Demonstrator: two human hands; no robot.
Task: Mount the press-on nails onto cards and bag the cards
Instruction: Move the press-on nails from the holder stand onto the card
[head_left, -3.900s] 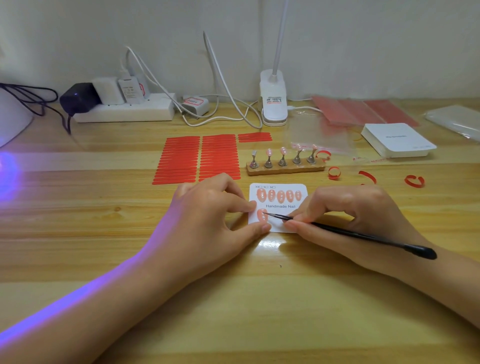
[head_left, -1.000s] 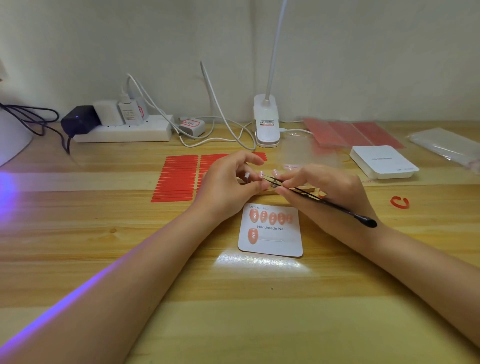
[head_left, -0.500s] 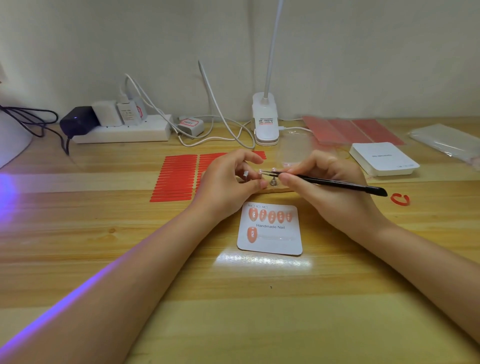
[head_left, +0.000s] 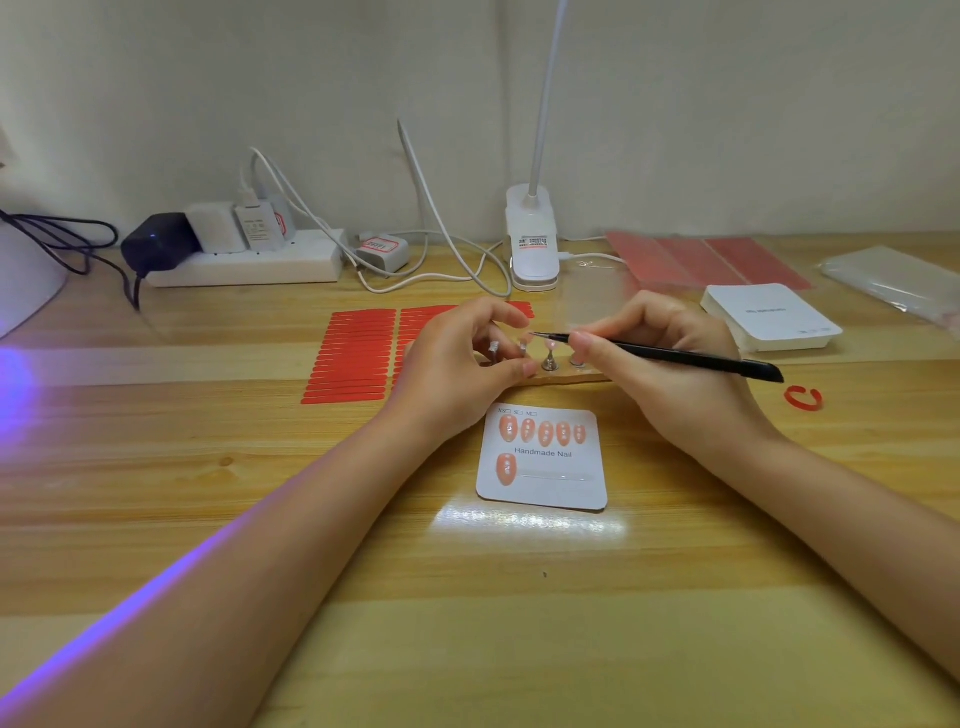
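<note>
The table (head_left: 208, 493) is pale yellow wood with a streaky grain and a violet glow along its left side. The card (head_left: 545, 493) is white with dark lettering, its nails (head_left: 545, 433) coral pink with pale specks. The adhesive strips (head_left: 353, 358) are bright red in rows, the tool (head_left: 675, 357) black, the lamp (head_left: 532, 244) and power strip (head_left: 249, 266) white — one plug (head_left: 156, 241) black.

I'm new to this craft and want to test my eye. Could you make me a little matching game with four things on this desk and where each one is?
Things:
1. black tool
2. Handmade Nail card
3. stack of white cards
4. power strip

Places:
A. far left, by the wall
B. flat on the table, between the forearms
C. held in the right hand
D. far right, behind the right hand

Pairs: 1-C, 2-B, 3-D, 4-A
</note>
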